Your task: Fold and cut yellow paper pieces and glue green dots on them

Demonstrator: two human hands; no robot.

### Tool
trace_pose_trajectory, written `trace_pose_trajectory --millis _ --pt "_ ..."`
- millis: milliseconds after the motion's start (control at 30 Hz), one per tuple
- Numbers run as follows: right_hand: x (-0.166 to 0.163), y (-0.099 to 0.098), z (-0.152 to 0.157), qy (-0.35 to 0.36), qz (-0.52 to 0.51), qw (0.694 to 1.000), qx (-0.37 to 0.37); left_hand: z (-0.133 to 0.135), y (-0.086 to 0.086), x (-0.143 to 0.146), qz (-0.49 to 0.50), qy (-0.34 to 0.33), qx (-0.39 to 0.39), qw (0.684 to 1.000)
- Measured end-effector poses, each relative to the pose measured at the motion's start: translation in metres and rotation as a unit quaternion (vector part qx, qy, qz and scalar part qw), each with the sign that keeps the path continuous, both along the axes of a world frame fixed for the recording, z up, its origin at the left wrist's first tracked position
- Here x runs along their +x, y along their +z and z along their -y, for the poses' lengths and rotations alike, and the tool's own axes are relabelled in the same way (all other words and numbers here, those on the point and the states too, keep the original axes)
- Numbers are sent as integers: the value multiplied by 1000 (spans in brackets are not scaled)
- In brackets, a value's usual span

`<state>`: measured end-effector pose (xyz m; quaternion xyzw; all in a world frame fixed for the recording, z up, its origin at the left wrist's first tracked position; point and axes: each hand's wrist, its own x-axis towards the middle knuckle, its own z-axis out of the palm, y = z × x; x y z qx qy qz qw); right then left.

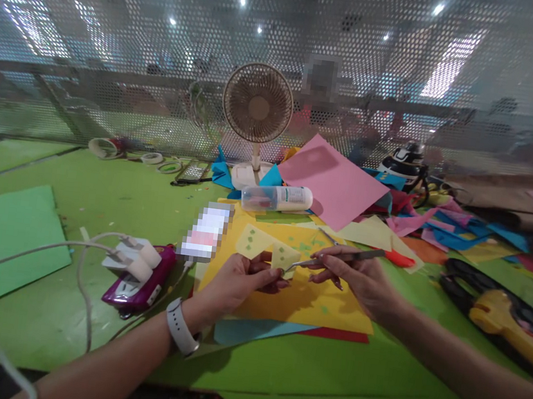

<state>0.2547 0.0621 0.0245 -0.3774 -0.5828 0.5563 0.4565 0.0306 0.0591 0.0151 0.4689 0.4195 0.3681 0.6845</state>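
Note:
My left hand [249, 278], with a white watch band on its wrist, pinches a small pale-yellow piece of paper [285, 257] that carries green marks. In my right hand [359, 272] is a pair of metal tweezers [347, 257], its tip touching the lower part of that piece. Just behind lies another pale-yellow paper [252, 239] with green marks. Both hands are above an orange-yellow sheet [321, 310] scattered with small green bits. Under it, edges of a light-blue sheet [254, 333] and a red one stick out. Something red-tipped [399, 259] lies beyond my right hand.
A phone [207, 231] on a charging cable and a purple power strip [139, 284] with white plugs are at left. Behind stand a bottle [276, 198] lying down, a fan [258, 108] and a pink sheet [329, 181]. A yellow-handled tool [499, 315] lies right.

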Motion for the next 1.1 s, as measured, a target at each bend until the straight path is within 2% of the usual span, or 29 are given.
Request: trace_pose_trajectory --millis 367,1100 --pt "2 0 0 -36 -36 999 -16 4 7 0 19 -15 -14 1000" --pt "2 -4 0 -37 -27 999 11 6 10 2 30 -13 -29 999"
